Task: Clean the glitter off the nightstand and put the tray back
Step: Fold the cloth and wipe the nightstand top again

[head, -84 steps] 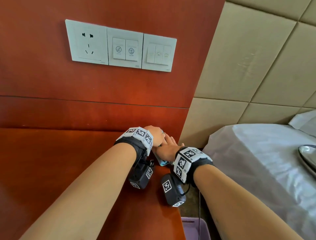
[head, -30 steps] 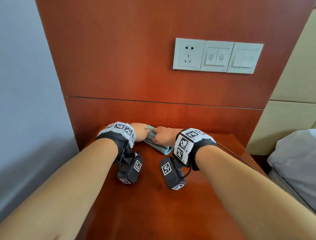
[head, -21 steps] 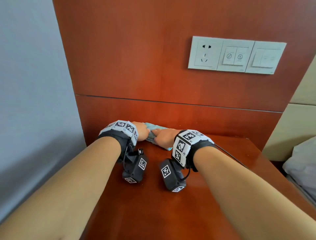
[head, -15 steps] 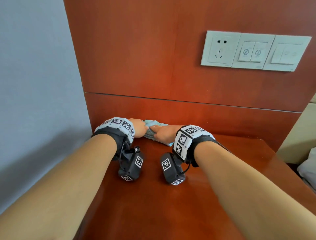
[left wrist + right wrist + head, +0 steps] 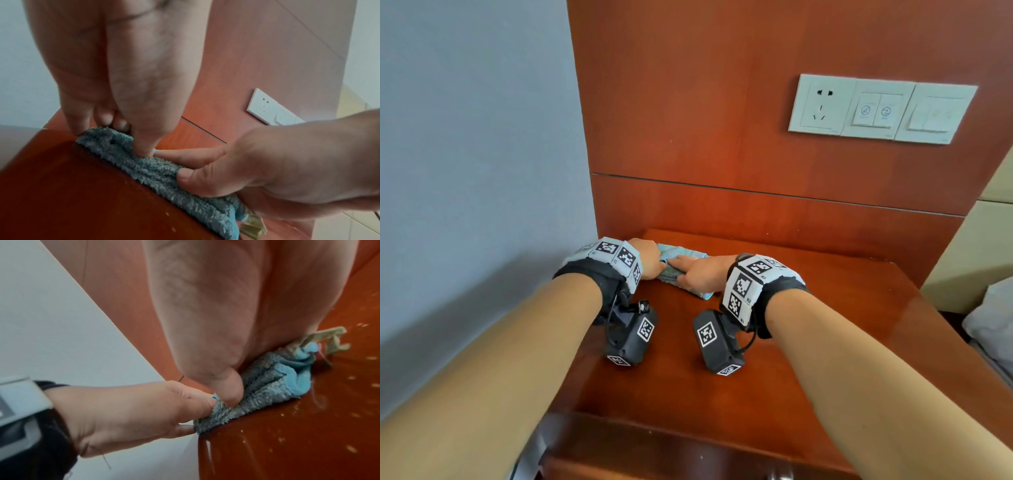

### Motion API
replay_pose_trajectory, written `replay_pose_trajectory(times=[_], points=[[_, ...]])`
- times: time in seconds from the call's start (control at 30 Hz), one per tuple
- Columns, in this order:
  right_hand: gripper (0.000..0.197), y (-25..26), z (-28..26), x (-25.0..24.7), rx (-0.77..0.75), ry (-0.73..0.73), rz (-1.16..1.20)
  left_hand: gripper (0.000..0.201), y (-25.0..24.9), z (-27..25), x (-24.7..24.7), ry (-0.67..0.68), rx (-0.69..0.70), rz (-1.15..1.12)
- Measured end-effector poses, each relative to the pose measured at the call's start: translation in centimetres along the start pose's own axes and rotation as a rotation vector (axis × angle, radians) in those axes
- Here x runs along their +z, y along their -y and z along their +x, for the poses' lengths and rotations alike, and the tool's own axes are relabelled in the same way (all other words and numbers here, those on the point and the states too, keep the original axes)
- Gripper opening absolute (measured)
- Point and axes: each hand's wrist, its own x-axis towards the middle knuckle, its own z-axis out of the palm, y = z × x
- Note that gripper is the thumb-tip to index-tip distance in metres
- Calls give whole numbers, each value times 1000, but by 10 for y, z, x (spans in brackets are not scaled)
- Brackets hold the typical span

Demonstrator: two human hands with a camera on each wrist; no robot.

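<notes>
Both hands are on the same blue cloth [image 5: 681, 267] here. The left hand [image 5: 649, 257] has its fingers curled down over the left end of it and the thumb digging into the folds, so it's got a proper grip. The right hand [image 5: 700, 272] lies flatter on top of the right half, fingers stretched along the cloth and the thumb tucked against its near edge, more pressing than grabbing from what I can see. The cloth is bunched into a long roll lying on the nightstand [image 5: 808, 342], up in the back left corner near where the top meets the grey wall [image 5: 476, 171] and the wooden back panel [image 5: 722, 120]. From the right wrist view there are little pale specks of glitter [image 5: 349, 447] scattered over the wood beside the cloth, and a beige tag [image 5: 329, 339] sticks out at the cloth's far end. A white socket and switch plate [image 5: 881, 109] sits up on the panel, well above the hands.
</notes>
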Motion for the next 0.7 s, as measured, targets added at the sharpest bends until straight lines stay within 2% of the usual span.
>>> replay_pose_trajectory(times=[0.2, 0.33, 0.4, 0.6, 0.7], points=[[53, 3, -55, 17, -17, 4, 27, 40, -17, -42, 6, 2, 8, 52], [54, -3, -79, 31, -7, 21, 32, 30, -26, -64, 6, 20, 34, 106], [53, -6, -91, 35, -6, 31, 27, 38, -35, -75, 0, -13, 28, 114], [52, -16, -100, 37, -30, 70, -24, 43, -69, -91, -12, 14, 13, 235], [53, -20, -91, 31, -19, 100, -74, 42, -63, -78, -7, 10, 41, 164]])
